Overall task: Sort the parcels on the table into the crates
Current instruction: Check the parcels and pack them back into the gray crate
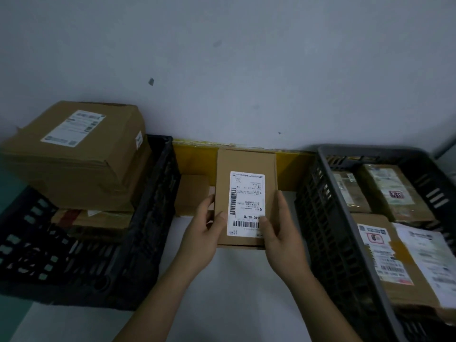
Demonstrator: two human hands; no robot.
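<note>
Centrally, small flat brown cardboard parcel held up over the white tabletop, between two crates. Left hand closed on its left edge, thumb lying over the lower left corner of the face; right hand closed on its right edge, thumb pressing the lower right of the white shipping label. Label upside down to the camera: barcodes along the left side and bottom, bold code partly readable as "B01-67-710", first characters covered by the right thumb; smaller print too fine to read.

Left: black slatted plastic crate, piled with cardboard. Large brown cardboard box on top, rising above the rim, white label on its lid blurred and unreadable, second small sticker on its side. Flatter brown parcel with red tape beneath, mostly hidden.

Right: dark grey slatted plastic crate, cut off by the frame edge. Inside, two brown parcels wrapped in clear film at the far end, one bearing a red-and-black stamp-like mark; nearer, a wide brown cardboard parcel with several white labels, a red-framed symbol and yellow tape, text illegible.

Behind the held parcel: yellow-taped brown carton against the grey wall, largely hidden by the parcel.
</note>
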